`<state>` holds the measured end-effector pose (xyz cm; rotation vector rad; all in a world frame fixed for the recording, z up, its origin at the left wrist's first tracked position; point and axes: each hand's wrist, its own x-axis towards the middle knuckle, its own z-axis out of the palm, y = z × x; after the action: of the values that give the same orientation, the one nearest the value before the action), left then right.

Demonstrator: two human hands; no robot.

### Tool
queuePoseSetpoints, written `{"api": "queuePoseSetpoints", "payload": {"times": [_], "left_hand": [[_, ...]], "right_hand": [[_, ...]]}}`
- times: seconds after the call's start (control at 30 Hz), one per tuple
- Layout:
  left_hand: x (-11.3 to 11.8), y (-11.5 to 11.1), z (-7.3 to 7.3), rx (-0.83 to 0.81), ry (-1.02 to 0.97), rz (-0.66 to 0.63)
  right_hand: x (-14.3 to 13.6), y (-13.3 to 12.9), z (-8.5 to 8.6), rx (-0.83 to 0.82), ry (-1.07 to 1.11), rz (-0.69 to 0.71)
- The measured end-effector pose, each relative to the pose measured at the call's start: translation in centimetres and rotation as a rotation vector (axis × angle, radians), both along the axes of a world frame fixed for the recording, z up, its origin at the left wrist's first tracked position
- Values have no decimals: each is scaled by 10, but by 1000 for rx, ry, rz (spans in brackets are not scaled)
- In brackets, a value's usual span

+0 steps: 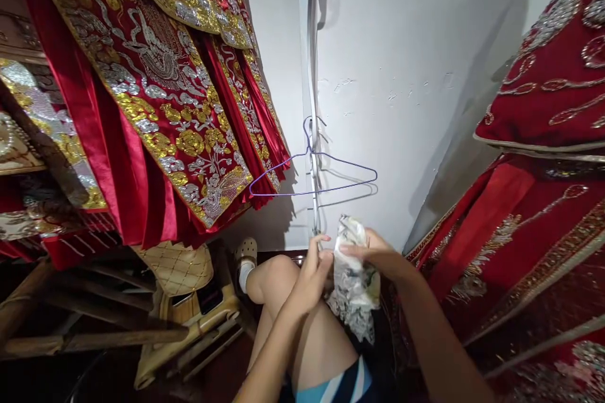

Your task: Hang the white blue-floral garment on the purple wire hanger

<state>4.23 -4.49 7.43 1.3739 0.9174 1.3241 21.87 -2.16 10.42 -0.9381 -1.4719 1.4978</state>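
Bare forearms (270, 354) are extended, ruffled cloth (350, 293) held and handled by right hand (373, 253) (left hand (312, 274): hold unclear). Steadiness seems needed.

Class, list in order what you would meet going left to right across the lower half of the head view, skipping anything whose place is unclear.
Cream quilted fabric → beige perforated clog → left hand → white ruffled cloth → red embellished garment.

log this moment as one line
right hand: holding pale ruffled cloth; left hand: beside it, contact unclear; purple hanger: hanging above hands
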Motion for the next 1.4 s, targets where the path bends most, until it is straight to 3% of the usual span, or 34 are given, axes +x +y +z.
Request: {"api": "queuePoseSetpoints", "payload": {"times": [0.1, 0.2, 0.3, 0.43, 0.6, 0.7, 0.8, 0.9, 0.97, 1.03, 1.13, 1.2, 1.3, 1.4], "left_hand": [[-16, 5, -1, 25, 209, -308], [-27, 12, 0, 35, 305, -491], [-38, 12, 6, 3, 335, -559], [-57, 4, 18, 44, 326, -511], [-64, 1, 30, 110, 235, -279], [-47, -2, 32, 152, 125, -281], [-34, -1, 28, 91, 63, -331], [-38, 9, 18, 23, 135, -305], [-48, 15, 12, -15, 182, -273], [-59, 17, 11, -62, 209, -303], [-73, 11, 22, -32, 405, -444], [-82, 10, 31, 38, 603, -481], [-100, 20, 44, 147, 868, -377], [-125, 41, 51, 240, 1069, -227]], "right_hand": [[3, 18, 37, 66, 37, 115], [1, 31, 67, 115, 69, 143], [-2, 42, 86, 119, 45, 148], [-9, 50, 96, 73, 96, 120], [-26, 37, 91, -71, 111, 211], [-29, 29, 83, -131, 111, 282], [-18, 28, 79, -180, 81, 331], [7, 33, 81, -118, 31, 206], [28, 37, 86, 4, -20, 64], [45, 41, 91, 140, -96, 5], [53, 49, 94, 357, -196, -7], [45, 60, 89, 507, -182, -140], [18, 88, 70, 604, -99, -370], [-7, 122, 47, 573, -147, -375]]}}
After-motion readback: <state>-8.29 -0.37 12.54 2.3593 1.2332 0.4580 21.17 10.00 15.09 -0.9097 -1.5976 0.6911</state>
